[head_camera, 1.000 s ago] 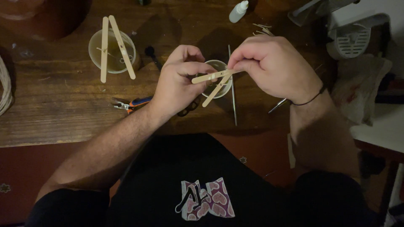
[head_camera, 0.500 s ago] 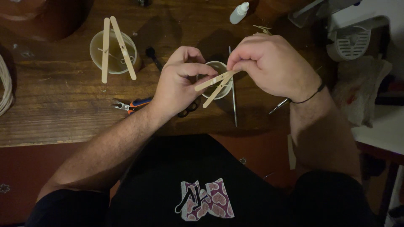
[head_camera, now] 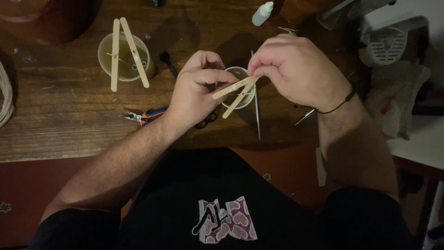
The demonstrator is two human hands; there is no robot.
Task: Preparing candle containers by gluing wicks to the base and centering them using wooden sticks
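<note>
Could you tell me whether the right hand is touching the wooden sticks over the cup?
Touching: the head view shows the right hand pinching the sticks at their joined end.

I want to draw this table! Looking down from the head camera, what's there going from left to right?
Pale glass cup with two wooden sticks across its rim → orange-handled pliers → left hand → two crossed wooden sticks → right hand → white slotted plastic holder.

I see bare wooden table (head_camera: 60, 125) open at lower left, pliers (head_camera: 143, 115) beside my left hand (head_camera: 192, 95), second cup with crossed sticks (head_camera: 124, 55) blocking upper left, thin metal rod (head_camera: 255, 109) under my right hand (head_camera: 298, 71), dropper bottle (head_camera: 262, 13) behind, crumpled cloth (head_camera: 395, 97) crowding the right edge
</note>
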